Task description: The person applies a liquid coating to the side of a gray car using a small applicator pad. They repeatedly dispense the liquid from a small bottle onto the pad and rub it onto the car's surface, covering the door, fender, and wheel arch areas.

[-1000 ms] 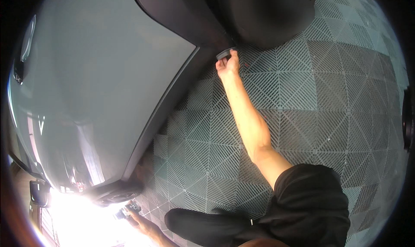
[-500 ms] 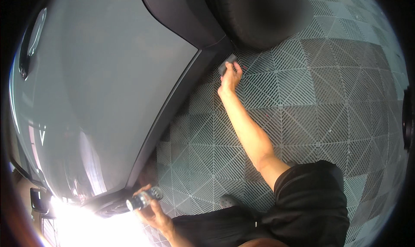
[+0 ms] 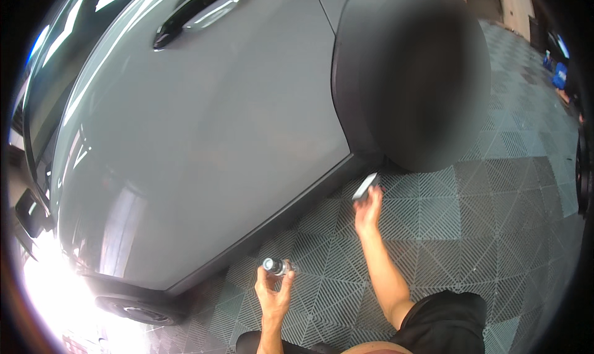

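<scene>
Between the fingers and thumb of my left hand (image 3: 274, 298) is a small clear bottle (image 3: 288, 268) with a dark and silver cap, tilted over the floor. My right hand (image 3: 369, 211) grips a small block-shaped applicator pad (image 3: 366, 188), dark with a pale face. The pad is beside the dark lower trim (image 3: 309, 196) of a grey car, close to the wheel arch. Whether it touches the trim, I cannot tell. The grey door (image 3: 216, 143) rises to the left of both hands.
A dark wheel (image 3: 427, 82), badly blurred, stands beyond my right hand. Another wheel (image 3: 136, 310) lies at the lower left near strong glare. Ribbed grey tiles (image 3: 427, 255) cover the floor. A blue object (image 3: 560, 75) sits at the far right.
My view has shifted, showing more of the door, its handle and the wheels. My left hand has come right with the bottle, nearer the right hand. The pad's pale face now shows.
</scene>
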Available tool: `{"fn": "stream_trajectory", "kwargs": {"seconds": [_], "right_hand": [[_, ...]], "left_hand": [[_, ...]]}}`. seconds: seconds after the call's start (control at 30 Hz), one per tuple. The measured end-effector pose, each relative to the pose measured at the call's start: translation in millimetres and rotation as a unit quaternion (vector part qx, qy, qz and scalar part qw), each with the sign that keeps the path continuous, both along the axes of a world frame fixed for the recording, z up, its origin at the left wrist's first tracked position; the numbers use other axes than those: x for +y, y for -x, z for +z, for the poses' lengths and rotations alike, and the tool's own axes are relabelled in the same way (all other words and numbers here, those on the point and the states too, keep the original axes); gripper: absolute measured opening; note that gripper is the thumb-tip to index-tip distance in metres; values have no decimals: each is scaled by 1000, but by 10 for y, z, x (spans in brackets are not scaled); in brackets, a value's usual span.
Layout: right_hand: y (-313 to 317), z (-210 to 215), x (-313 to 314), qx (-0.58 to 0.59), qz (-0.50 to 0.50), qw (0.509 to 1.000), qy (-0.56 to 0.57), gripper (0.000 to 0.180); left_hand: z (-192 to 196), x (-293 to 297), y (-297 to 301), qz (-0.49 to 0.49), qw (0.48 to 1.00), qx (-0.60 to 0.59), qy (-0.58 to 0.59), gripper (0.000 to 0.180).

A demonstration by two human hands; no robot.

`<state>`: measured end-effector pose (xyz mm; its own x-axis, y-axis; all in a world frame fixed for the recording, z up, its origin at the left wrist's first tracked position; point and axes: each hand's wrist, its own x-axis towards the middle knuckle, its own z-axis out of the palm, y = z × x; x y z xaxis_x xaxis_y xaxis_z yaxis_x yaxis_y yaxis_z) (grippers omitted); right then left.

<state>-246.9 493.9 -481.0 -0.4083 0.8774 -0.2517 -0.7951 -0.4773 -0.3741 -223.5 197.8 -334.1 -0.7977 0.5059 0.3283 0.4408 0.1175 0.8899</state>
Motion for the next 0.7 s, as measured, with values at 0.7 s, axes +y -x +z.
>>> {"fn": "stream_trajectory", "kwargs": {"seconds": [0.7], "right_hand": [[-10, 1787, -1120, 226, 374, 899, -19, 30]], "left_hand": [[774, 68, 147, 138, 978, 27, -156, 36]]}}
